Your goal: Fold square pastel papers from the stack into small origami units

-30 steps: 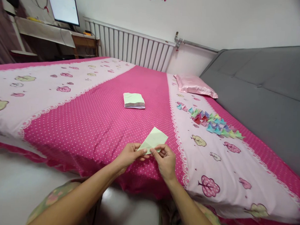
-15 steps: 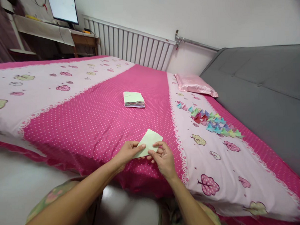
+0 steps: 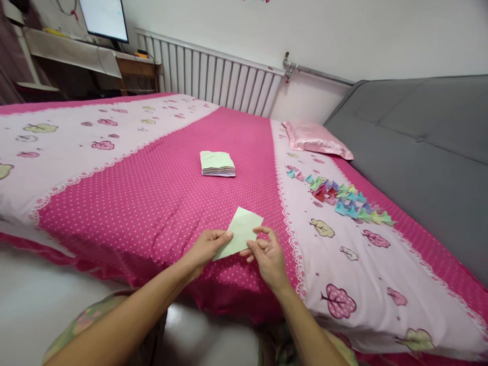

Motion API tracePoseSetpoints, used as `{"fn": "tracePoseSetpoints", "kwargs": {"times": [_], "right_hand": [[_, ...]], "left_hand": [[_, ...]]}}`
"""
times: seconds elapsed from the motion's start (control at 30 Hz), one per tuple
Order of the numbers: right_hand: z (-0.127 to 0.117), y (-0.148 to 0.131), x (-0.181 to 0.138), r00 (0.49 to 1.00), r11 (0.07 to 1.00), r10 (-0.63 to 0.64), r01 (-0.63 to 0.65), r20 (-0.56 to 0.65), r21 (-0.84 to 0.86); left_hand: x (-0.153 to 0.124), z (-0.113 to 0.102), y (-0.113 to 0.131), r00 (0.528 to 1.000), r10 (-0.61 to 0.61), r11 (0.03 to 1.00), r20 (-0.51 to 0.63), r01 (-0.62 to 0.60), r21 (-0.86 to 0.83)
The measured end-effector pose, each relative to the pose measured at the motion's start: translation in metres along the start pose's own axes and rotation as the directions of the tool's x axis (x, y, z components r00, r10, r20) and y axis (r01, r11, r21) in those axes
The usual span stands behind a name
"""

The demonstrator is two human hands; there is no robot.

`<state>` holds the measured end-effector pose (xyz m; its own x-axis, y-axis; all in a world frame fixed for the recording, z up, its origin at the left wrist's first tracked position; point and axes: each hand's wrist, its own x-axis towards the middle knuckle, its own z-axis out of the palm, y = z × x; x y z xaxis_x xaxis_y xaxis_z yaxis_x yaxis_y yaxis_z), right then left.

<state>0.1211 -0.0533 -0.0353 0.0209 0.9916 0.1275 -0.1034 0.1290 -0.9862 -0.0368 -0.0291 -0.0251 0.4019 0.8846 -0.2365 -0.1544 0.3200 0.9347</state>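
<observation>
A pale green sheet of paper is held tilted above the front edge of the bed. My left hand pinches its left edge, thumb on top and the other fingers behind. At the right edge, my right hand has its thumb against the lower corner, with curled fingers around that side. A stack of paper sheets, light green on top, lies on the bed beyond my hands. To the right, several small folded paper pieces in many colours stand in rows.
The bed has a pink dotted and white tree-print cover. A pink pillow lies by the grey headboard. A white radiator runs along the wall, and a desk with a monitor stands at the far left.
The paper has shifted slightly left and down with my left hand. The fingers of my right hand have slid toward its right edge. The camera has tilted up a little.
</observation>
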Motion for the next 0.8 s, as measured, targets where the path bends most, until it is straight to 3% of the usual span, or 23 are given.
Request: {"fn": "tracePoseSetpoints", "kwargs": {"times": [0.17, 0.47, 0.63, 0.8], "right_hand": [[-0.002, 0.001, -0.002, 1.0, 1.0, 0.006, -0.006, 0.006, -0.007], [0.0, 0.002, -0.005, 1.0, 1.0, 0.011, -0.012, 0.027, 0.025], [-0.007, 0.001, 0.001, 0.995, 0.99, 0.008, 0.006, -0.098, 0.14], [-0.011, 0.002, 0.004, 0.994, 0.973, 0.091, -0.076, -0.058, 0.217]], "left_hand": [[0.0, -0.003, -0.003, 0.999, 0.023, 0.999, 0.034, -0.023, 0.024], [0.0, -0.002, 0.0, 0.996, 0.07, 0.996, -0.056, -0.066, 0.067], [-0.003, -0.002, 0.001, 1.0, 0.004, 0.998, 0.013, -0.005, 0.061], [-0.005, 0.0, 0.004, 0.999, -0.036, 0.997, 0.036, 0.034, 0.069]]}}
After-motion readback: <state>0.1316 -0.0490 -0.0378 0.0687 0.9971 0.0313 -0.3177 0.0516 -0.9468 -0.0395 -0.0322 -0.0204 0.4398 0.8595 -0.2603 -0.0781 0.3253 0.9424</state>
